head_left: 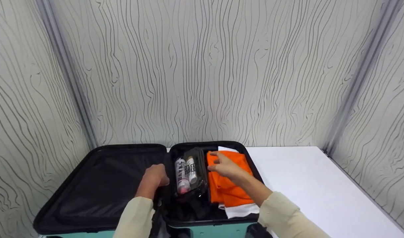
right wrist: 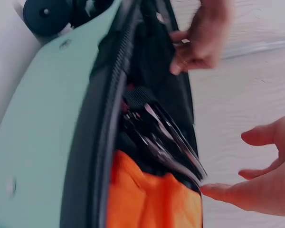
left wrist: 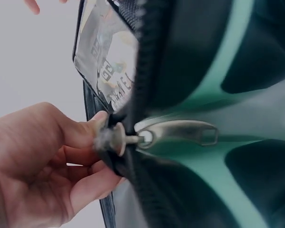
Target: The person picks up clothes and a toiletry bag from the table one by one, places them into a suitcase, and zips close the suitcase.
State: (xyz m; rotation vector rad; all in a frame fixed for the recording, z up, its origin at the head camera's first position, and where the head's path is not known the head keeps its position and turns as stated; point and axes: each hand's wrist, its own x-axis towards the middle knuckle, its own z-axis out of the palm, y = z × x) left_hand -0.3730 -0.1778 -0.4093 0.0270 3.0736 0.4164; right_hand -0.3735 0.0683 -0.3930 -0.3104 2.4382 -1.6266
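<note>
An open suitcase with black lining and a mint green shell lies with its two halves side by side. At the middle divide, my left hand pinches a small black strap between thumb and fingers, beside a metal zipper pull. A clear toiletry pouch with bottles inside sits in the right half. Next to it lies folded orange cloth over white cloth. My right hand hovers over the orange cloth with spread fingers, holding nothing.
The suitcase rests on a white table. Behind it stands a wall with a wood-grain line pattern, and side panels close in left and right. Black wheels show on the suitcase's outer side.
</note>
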